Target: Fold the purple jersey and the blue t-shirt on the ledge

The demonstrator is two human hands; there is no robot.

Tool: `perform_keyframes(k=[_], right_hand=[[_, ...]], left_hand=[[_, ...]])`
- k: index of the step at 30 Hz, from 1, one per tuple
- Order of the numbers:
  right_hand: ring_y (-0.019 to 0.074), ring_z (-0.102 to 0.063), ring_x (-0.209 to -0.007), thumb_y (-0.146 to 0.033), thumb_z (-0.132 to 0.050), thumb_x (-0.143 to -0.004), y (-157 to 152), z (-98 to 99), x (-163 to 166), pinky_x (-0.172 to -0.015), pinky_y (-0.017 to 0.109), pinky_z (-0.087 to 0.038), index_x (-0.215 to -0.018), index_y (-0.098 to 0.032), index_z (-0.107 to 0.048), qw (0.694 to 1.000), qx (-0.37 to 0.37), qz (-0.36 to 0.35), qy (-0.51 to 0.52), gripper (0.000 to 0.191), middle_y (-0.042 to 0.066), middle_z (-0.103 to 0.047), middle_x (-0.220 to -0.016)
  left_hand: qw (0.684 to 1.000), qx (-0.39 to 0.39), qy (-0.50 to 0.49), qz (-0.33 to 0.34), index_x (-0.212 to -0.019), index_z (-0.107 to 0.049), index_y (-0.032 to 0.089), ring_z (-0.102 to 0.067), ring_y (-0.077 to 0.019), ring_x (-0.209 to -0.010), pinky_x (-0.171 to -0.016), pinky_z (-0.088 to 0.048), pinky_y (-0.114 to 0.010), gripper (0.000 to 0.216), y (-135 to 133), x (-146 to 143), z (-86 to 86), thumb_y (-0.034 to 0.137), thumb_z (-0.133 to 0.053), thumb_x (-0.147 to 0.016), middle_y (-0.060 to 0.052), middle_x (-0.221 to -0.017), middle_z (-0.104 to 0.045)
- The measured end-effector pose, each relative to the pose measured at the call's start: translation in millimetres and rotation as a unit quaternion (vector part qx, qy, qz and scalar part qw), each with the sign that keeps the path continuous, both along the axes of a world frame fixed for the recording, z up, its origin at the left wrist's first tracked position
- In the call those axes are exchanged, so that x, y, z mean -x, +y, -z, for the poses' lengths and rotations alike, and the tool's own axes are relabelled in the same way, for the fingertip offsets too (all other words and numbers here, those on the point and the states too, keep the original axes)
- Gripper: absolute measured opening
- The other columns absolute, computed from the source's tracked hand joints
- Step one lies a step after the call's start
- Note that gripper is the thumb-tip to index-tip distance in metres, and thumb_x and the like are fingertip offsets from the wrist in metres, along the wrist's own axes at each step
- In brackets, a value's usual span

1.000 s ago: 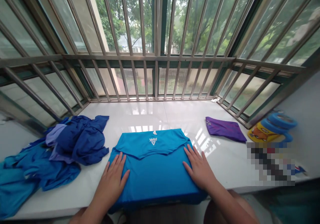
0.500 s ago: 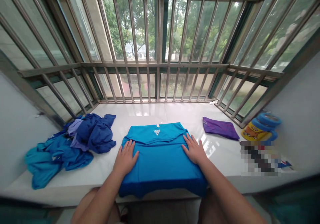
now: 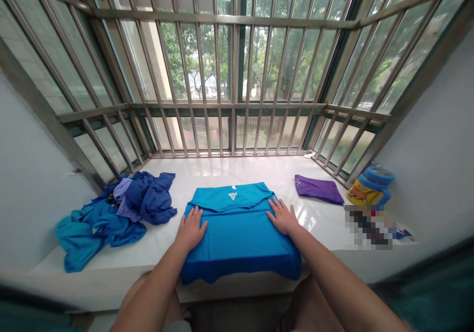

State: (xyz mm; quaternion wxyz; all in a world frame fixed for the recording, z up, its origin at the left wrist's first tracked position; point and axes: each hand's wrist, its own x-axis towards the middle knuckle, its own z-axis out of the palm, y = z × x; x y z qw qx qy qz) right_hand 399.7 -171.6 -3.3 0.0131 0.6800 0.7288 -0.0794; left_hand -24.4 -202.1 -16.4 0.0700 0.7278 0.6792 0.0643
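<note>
A blue T-shirt (image 3: 242, 238) lies spread on the white sill in front of me, its far part folded over toward me with a white logo showing. The near end hangs over the sill's front edge. My left hand (image 3: 192, 229) rests flat on the shirt's left side, fingers spread. On the right side, near the end of the fold, my right hand (image 3: 283, 217) also lies flat with its fingers apart. Neither hand grips the cloth.
Crumpled blue and purple clothes (image 3: 114, 213) are heaped on the left. Right of the shirt lies a folded purple cloth (image 3: 318, 188). Beyond it stand a blue and yellow jug (image 3: 368, 186) and a blurred-out item (image 3: 370, 228). Metal bars (image 3: 229, 106) close off the window behind.
The camera view has tilted up and drawn back slightly. Both hands stay in place on the shirt, which looks unchanged.
</note>
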Motion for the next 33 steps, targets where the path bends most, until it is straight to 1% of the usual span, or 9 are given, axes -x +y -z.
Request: perform_keyframes(k=[2,5,7,10,15,18,25,29,33], right_hand=[[0.0374,-0.028,-0.164,-0.064,-0.032,-0.111,4.3,-8.1,-4.1,-0.126,0.080,-0.010,-0.171,-0.031,-0.038,1.000,-0.010,-0.020,-0.010,0.069,0.012,-0.031,-0.180],[0.0363,-0.054,-0.143,-0.057,-0.036,-0.113,23.8,-32.3,-12.1,-0.125,0.079,-0.011,-0.141,-0.028,-0.071,0.994,-0.093,-0.053,-0.035,0.053,0.015,-0.061,-0.156],[0.0328,-0.064,-0.127,-0.044,-0.036,-0.115,47.4,-50.6,-14.2,-0.125,0.071,-0.023,-0.121,-0.023,-0.078,0.989,-0.135,-0.053,-0.041,0.047,0.016,-0.071,-0.136],[0.0284,-0.069,-0.113,-0.031,-0.042,-0.112,92.8,-67.8,-8.2,-0.114,0.049,-0.044,-0.117,-0.018,-0.078,0.990,-0.117,-0.074,-0.032,0.039,0.017,-0.076,-0.120],[0.0251,-0.064,-0.130,-0.028,-0.055,-0.106,157.3,-63.7,9.0,-0.111,0.033,-0.046,-0.132,-0.025,-0.078,0.984,-0.067,-0.168,-0.003,0.035,0.009,-0.073,-0.142],[0.0279,-0.062,-0.137,-0.028,-0.062,-0.102,180.1,-53.1,8.8,-0.115,0.035,-0.046,-0.143,-0.024,-0.073,0.983,-0.038,-0.182,0.001,0.043,0.009,-0.069,-0.150],[0.0241,-0.076,-0.096,-0.032,-0.078,-0.090,211.8,-39.2,-8.8,-0.083,0.028,-0.054,-0.130,-0.025,-0.079,0.986,0.047,-0.161,0.002,0.041,0.007,-0.082,-0.113],[0.0248,-0.072,-0.106,-0.029,-0.074,-0.095,216.2,-52.2,-9.8,-0.091,0.028,-0.051,-0.115,-0.020,-0.082,0.987,0.004,-0.161,0.015,0.023,0.012,-0.078,-0.120],[0.0240,-0.069,-0.111,-0.027,-0.065,-0.102,207.7,-78.2,-11.0,-0.095,0.029,-0.049,-0.122,-0.017,-0.076,0.986,-0.075,-0.144,0.036,0.025,0.013,-0.073,-0.125]], left_hand=[[1.000,0.021,-0.014,0.001,-0.148,-0.064,0.012,-0.051,-0.0371,-0.153,-0.121,-0.042,-0.056,0.055,14.0,5.8,-12.9,0.040,-0.040,-0.107,-0.023,-0.163,-0.055],[0.999,0.021,-0.027,0.003,-0.115,-0.077,0.017,-0.074,-0.0311,-0.119,-0.103,-0.054,-0.043,0.043,51.8,23.1,-39.5,0.031,-0.037,-0.107,-0.019,-0.123,-0.080],[0.999,0.006,-0.034,0.000,-0.112,-0.077,0.017,-0.074,-0.0293,-0.114,-0.102,-0.053,-0.039,0.042,84.5,35.1,-56.2,0.027,-0.037,-0.105,-0.017,-0.117,-0.081],[0.999,-0.001,-0.047,0.007,-0.118,-0.076,0.017,-0.071,-0.0289,-0.123,-0.108,-0.050,-0.037,0.038,133.9,44.7,-69.4,0.024,-0.044,-0.099,-0.016,-0.128,-0.079],[0.996,0.057,-0.067,0.028,-0.112,-0.078,0.020,-0.075,-0.0281,-0.112,-0.098,-0.054,-0.032,0.036,186.9,46.2,-60.1,0.030,-0.068,-0.079,-0.010,-0.117,-0.082],[0.992,0.088,-0.083,0.025,-0.105,-0.078,0.021,-0.076,-0.0280,-0.099,-0.087,-0.054,-0.032,0.039,201.5,53.3,-49.5,0.035,-0.077,-0.069,-0.008,-0.103,-0.082],[0.979,0.145,-0.139,0.033,-0.077,-0.073,0.023,-0.071,-0.0257,-0.083,-0.073,-0.050,-0.031,0.037,216.8,70.5,-42.7,0.056,-0.079,-0.063,-0.003,-0.079,-0.077],[0.974,0.127,-0.182,0.049,-0.079,-0.068,0.023,-0.069,-0.0243,-0.083,-0.075,-0.052,-0.031,0.045,220.0,72.0,-50.7,0.065,-0.077,-0.066,-0.002,-0.079,-0.075],[0.973,0.088,-0.207,0.050,-0.098,-0.069,0.021,-0.070,-0.0246,-0.087,-0.078,-0.054,-0.033,0.051,220.0,73.1,-70.4,0.066,-0.071,-0.075,-0.004,-0.089,-0.077]])
